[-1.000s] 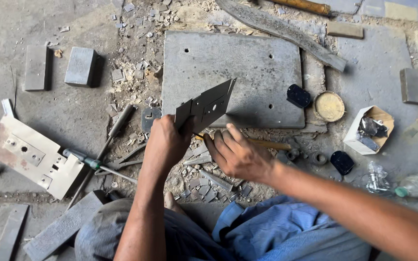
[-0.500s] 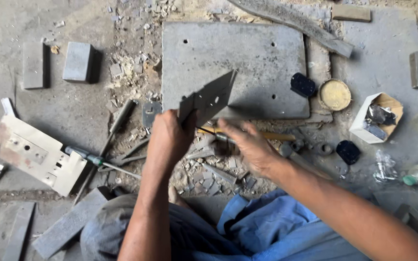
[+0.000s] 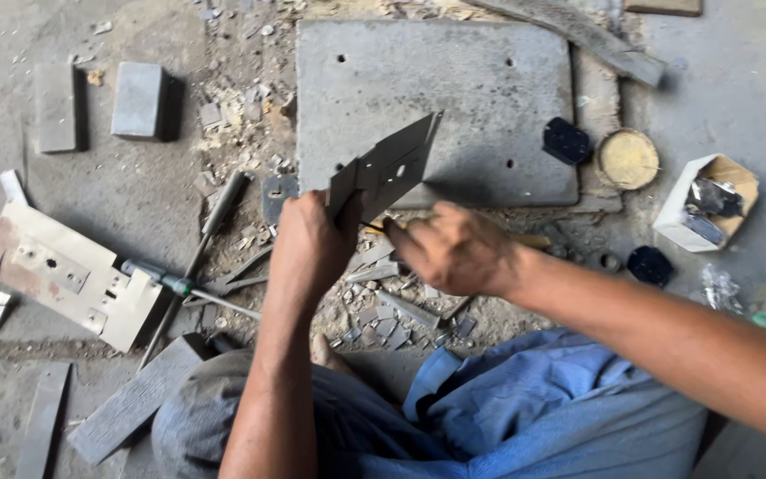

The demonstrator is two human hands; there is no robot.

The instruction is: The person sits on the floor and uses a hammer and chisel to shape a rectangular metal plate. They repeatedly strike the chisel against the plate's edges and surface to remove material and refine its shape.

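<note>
Bent plate [image 3: 389,167]: thin grey sheet-metal piece with small cutouts, held up off the floor, tilted, its far corner over the near edge of the slab [image 3: 436,106]. Raised like that, its punched face is turned to the camera, probably for checking or lining up.

Left hand [image 3: 312,244]: fingers closed around the plate's lower left end, thumb side up. Firm pinch-and-wrap grip, which carries the piece on its own.

Right hand [image 3: 456,248]: just beside the plate's lower edge, fingers curled in. A yellowish stick-like tool [image 3: 525,239] pokes out to the right of the knuckles; looks like the hand is closed on it, but blur hides the contact, so can't tell for sure.

Slab: thick, flat, a few drilled holes, lies straight ahead on the floor, likely the work base.

Right of it: dark blue piece [image 3: 566,140], round brass-coloured lid [image 3: 628,160], and a small white box [image 3: 707,202] of metal bits, all within arm's reach.

Left: screwdriver [image 3: 170,284] with green-tipped handle, a punch-like rod [image 3: 223,202], a long pale bracket [image 3: 68,270] with holes, two grey blocks [image 3: 139,99] further out.

Scrap chips [image 3: 383,324] litter the floor under the hands. Blue cloth [image 3: 534,408] covers the lap.
</note>
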